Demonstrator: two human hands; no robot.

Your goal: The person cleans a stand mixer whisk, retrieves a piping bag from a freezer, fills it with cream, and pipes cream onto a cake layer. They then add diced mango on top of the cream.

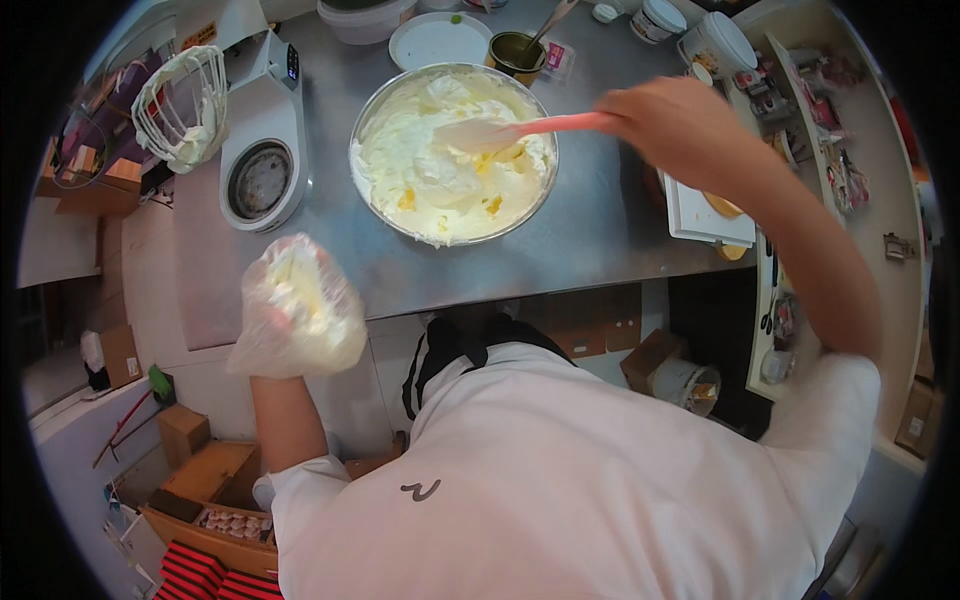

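Note:
My right hand (667,127) grips the pink handle of a spatula (562,124) above the right side of a round metal bowl (362,201). The spatula's pale blade lies against whipped cream (420,169), which fills the bowl and has yellow streaks and lumps in it. Nearer to me and to the left of the bowl, my left hand (279,319) holds up a clear plastic bag (337,349), its film draped over the hand and down to the wrist. White and pale yellow cream sits in the bag. The film blurs most of my left fingers.
A stand mixer's base (289,169) and cream-coated whisk (180,105) are at left. Behind the bowl are a white plate (439,41) and an open can (517,56) with a utensil. A white board (701,214) lies right, beside shelving (885,195). The metal table's front edge (480,296) faces me.

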